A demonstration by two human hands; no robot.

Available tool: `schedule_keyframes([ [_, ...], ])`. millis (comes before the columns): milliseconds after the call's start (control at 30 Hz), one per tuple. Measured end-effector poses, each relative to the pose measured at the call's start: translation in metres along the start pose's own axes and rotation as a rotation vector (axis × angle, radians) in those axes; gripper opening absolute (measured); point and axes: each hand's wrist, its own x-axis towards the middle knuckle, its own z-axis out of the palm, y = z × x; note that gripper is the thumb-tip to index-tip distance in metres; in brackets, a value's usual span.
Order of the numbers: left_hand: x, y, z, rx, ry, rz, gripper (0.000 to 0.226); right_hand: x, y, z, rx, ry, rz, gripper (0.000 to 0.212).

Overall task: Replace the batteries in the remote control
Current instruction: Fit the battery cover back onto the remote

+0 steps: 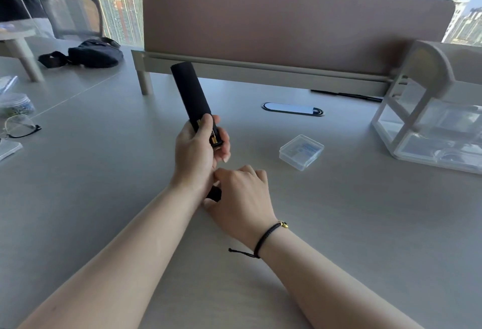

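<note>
My left hand (197,152) grips the lower end of a long black remote control (188,88), held tilted with its back facing me above the table. Its battery compartment is open and a gold-tipped battery (214,138) shows inside, next to my thumb. Just below, my right hand (242,195) rests on the table with its fingers curled around a small black piece (214,193), probably the battery cover; most of that piece is hidden by the hand.
A small clear plastic box (301,151) lies to the right. A clear organiser (430,130) stands at far right. Glasses (19,127), a jar (15,104) and a dark bag (94,53) sit to the left. A desk divider (287,23) rises behind.
</note>
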Motion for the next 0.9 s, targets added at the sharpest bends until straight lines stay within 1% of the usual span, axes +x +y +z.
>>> schedule_keyframes([
  [100, 0.001, 0.0, -0.002, 0.01, 0.031, 0.039, 0.017, 0.005, -0.005, 0.002, 0.099, -0.005, 0.063, 0.017],
  [167, 0.003, 0.0, -0.004, 0.013, 0.075, 0.082, 0.017, 0.007, -0.01, 0.003, 0.176, -0.034, 0.075, 0.012],
  [200, 0.004, 0.0, -0.006, 0.022, 0.099, 0.108, 0.017, 0.009, -0.011, 0.002, 0.24, -0.052, 0.082, 0.009],
  [267, 0.006, 0.001, -0.009, 0.053, 0.146, 0.144, 0.018, 0.011, -0.009, -0.004, 0.391, -0.091, 0.108, 0.01],
  [333, 0.007, 0.002, -0.012, 0.083, 0.18, 0.143, 0.02, 0.011, 0.0, -0.015, 0.474, -0.114, 0.12, 0.015],
  [400, 0.006, 0.003, -0.012, 0.109, 0.181, 0.114, 0.02, 0.013, 0.016, -0.028, 0.503, -0.075, 0.149, 0.016],
  [467, 0.004, 0.003, -0.009, 0.114, 0.131, 0.051, 0.018, 0.016, 0.039, -0.042, 0.544, -0.007, 0.234, 0.007],
  [500, 0.003, 0.002, -0.007, 0.11, 0.089, 0.009, 0.018, 0.017, 0.05, -0.049, 0.603, 0.02, 0.292, 0.01],
  [567, -0.002, 0.0, -0.003, 0.109, -0.018, -0.091, 0.02, 0.013, 0.071, -0.06, 0.889, 0.028, 0.4, 0.013],
  [633, -0.009, -0.005, 0.001, 0.108, -0.136, -0.187, 0.021, 0.004, 0.085, -0.067, 1.211, 0.001, 0.456, 0.012],
  [700, -0.016, -0.011, 0.005, 0.106, -0.243, -0.261, 0.021, -0.005, 0.094, -0.07, 1.379, -0.025, 0.469, 0.013],
  [800, -0.025, -0.019, 0.01, 0.122, -0.357, -0.33, 0.027, -0.011, 0.096, -0.072, 1.443, -0.058, 0.432, 0.011],
  [900, -0.028, -0.018, 0.011, 0.094, -0.403, -0.391, 0.029, -0.01, 0.094, -0.07, 1.416, -0.031, 0.402, 0.011],
])
